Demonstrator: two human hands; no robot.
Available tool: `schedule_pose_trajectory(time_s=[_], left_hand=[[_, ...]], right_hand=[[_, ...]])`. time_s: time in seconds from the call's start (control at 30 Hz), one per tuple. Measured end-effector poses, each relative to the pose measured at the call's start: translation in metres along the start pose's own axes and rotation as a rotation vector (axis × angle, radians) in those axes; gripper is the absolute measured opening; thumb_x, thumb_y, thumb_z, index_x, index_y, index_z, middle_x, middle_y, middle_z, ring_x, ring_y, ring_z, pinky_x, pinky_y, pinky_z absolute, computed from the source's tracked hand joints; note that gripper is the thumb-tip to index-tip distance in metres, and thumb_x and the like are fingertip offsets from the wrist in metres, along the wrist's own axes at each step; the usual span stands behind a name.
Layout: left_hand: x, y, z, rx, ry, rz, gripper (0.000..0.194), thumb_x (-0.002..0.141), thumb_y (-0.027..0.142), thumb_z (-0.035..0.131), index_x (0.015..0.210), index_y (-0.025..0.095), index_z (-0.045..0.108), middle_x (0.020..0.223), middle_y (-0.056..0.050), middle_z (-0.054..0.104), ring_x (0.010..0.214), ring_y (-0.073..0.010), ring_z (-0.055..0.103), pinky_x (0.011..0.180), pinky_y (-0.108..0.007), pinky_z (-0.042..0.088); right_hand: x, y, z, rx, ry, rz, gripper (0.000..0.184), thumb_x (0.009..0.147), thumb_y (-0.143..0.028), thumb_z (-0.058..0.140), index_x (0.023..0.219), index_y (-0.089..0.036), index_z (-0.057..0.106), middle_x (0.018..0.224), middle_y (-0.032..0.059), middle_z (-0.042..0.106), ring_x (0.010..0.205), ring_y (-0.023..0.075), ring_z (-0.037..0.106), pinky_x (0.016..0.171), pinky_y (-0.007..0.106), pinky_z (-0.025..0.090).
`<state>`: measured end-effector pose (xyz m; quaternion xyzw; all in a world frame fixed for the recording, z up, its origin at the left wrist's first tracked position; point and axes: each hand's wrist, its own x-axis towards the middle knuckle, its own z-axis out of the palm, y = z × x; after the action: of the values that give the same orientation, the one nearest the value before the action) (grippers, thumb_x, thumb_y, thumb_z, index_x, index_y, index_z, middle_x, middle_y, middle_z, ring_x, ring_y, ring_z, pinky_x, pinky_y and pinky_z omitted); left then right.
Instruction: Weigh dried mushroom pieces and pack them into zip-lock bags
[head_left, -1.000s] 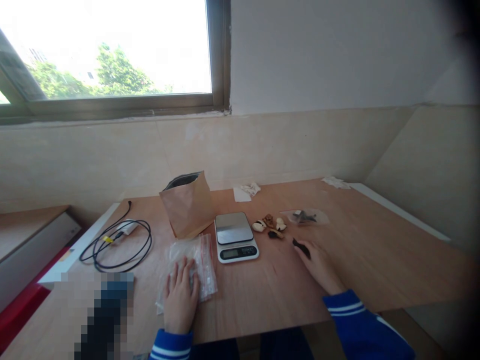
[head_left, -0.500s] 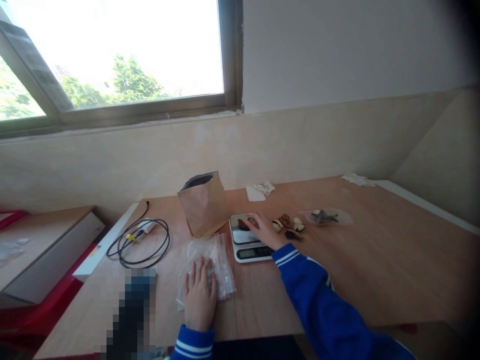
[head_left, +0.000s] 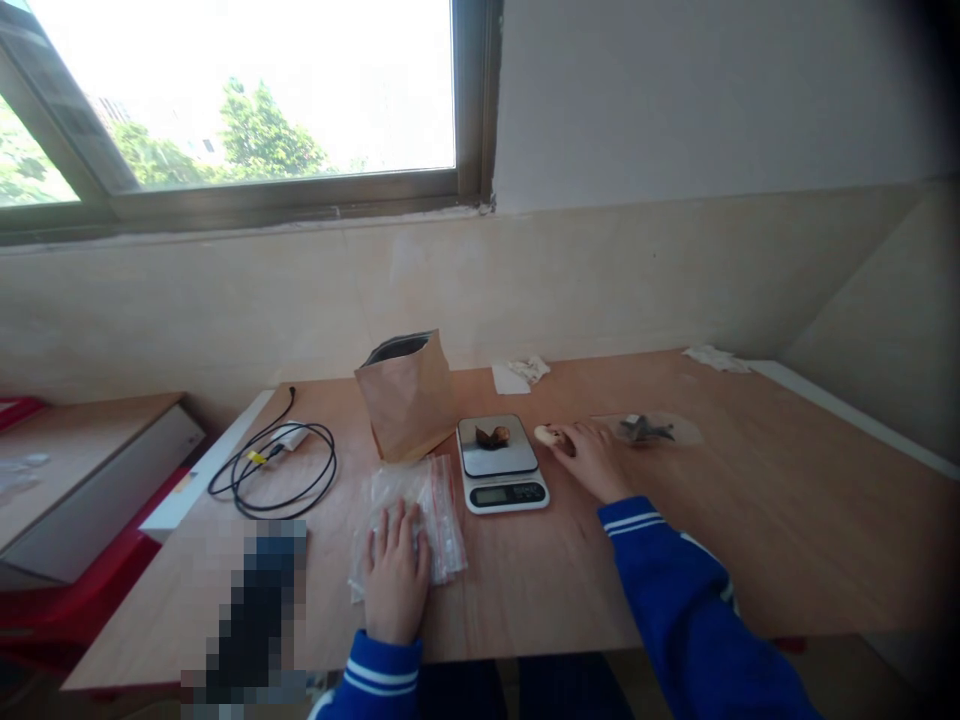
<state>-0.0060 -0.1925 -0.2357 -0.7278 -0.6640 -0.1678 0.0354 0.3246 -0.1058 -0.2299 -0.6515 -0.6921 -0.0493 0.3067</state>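
My left hand lies flat, fingers spread, on a stack of clear zip bags with red seal lines. Right of the bags, a white kitchen scale carries a dried, curled dark-brown piece and a lighter brown bit beside it. My right hand is over the small pile to the right of the scale, its fingers bent around dried brown-and-cream pieces. A cream-coloured piece shows at the fingertips; the hand hides most of the pile. The scale's reading is too small to make out.
An upright brown paper bag, open at the top, stands behind the zip bags. A coiled black cable lies at left, near a pixelated dark object. Farther right is a clear bag with dark contents. Crumpled tissue lies by the wall.
My right hand has moved off the scale to the right, onto the dried pile, uncovering the pieces on the weighing plate. The left hand stays on the zip bags. The view has shifted slightly.
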Motion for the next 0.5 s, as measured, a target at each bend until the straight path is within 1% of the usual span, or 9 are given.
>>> schedule_pose_trajectory(time_s=[0.07, 0.13, 0.23, 0.3, 0.33, 0.4, 0.5], left_hand=[[-0.001, 0.000, 0.000, 0.008, 0.001, 0.003, 0.043, 0.090, 0.028, 0.034, 0.129, 0.022, 0.052, 0.142, -0.006, 0.042, 0.132, -0.0275, 0.036, 0.106, -0.049, 0.027], [-0.001, 0.000, 0.001, 0.020, 0.008, 0.006, 0.043, 0.091, 0.027, 0.033, 0.130, 0.022, 0.051, 0.142, -0.005, 0.042, 0.132, -0.0272, 0.036, 0.106, -0.049, 0.027], [0.000, -0.001, 0.002, 0.035, 0.024, 0.014, 0.043, 0.090, 0.027, 0.034, 0.129, 0.022, 0.051, 0.141, -0.006, 0.043, 0.131, -0.0271, 0.037, 0.106, -0.048, 0.027], [0.000, -0.002, 0.003, 0.043, 0.039, 0.015, 0.042, 0.090, 0.027, 0.036, 0.129, 0.022, 0.052, 0.141, -0.006, 0.044, 0.131, -0.0270, 0.038, 0.106, -0.048, 0.028], [0.000, -0.002, 0.004, 0.047, 0.046, 0.016, 0.042, 0.090, 0.026, 0.036, 0.129, 0.022, 0.052, 0.140, -0.006, 0.045, 0.130, -0.0269, 0.039, 0.106, -0.048, 0.028], [0.000, -0.002, 0.005, 0.056, 0.061, 0.022, 0.042, 0.090, 0.026, 0.037, 0.128, 0.023, 0.053, 0.140, -0.006, 0.046, 0.130, -0.0267, 0.039, 0.105, -0.048, 0.029], [0.000, -0.002, 0.006, 0.066, 0.068, 0.026, 0.041, 0.090, 0.026, 0.037, 0.127, 0.023, 0.053, 0.139, -0.006, 0.046, 0.129, -0.0263, 0.040, 0.105, -0.047, 0.030]], right_hand=[[0.003, -0.013, -0.009, 0.056, 0.072, 0.040, 0.024, 0.082, -0.027, 0.054, 0.104, -0.022, 0.062, 0.099, 0.0073, 0.066, 0.093, 0.0254, 0.056, 0.086, 0.039, 0.036], [0.003, -0.028, -0.017, 0.160, 0.079, -0.014, 0.025, 0.084, -0.029, 0.054, 0.107, -0.022, 0.060, 0.104, 0.0064, 0.066, 0.094, 0.0238, 0.056, 0.086, 0.037, 0.038], [0.002, -0.047, -0.016, 0.250, -0.060, -0.188, 0.024, 0.085, -0.029, 0.055, 0.107, -0.024, 0.060, 0.106, 0.0047, 0.065, 0.098, 0.0226, 0.055, 0.086, 0.035, 0.039], [0.003, -0.055, -0.008, 0.230, -0.135, -0.234, 0.022, 0.084, -0.028, 0.056, 0.105, -0.024, 0.062, 0.104, 0.0051, 0.064, 0.098, 0.0230, 0.055, 0.086, 0.036, 0.040], [0.004, -0.058, -0.004, 0.215, -0.146, -0.231, 0.022, 0.085, -0.028, 0.055, 0.105, -0.024, 0.063, 0.103, 0.0058, 0.064, 0.097, 0.0232, 0.055, 0.086, 0.036, 0.040], [0.007, -0.058, 0.003, 0.200, -0.125, -0.213, 0.024, 0.086, -0.027, 0.053, 0.108, -0.025, 0.063, 0.106, 0.0072, 0.062, 0.100, 0.0239, 0.054, 0.087, 0.038, 0.041], [0.009, -0.045, 0.006, 0.199, -0.031, -0.185, 0.030, 0.088, -0.029, 0.049, 0.116, -0.029, 0.060, 0.115, 0.0075, 0.057, 0.108, 0.0252, 0.051, 0.092, 0.041, 0.039]])
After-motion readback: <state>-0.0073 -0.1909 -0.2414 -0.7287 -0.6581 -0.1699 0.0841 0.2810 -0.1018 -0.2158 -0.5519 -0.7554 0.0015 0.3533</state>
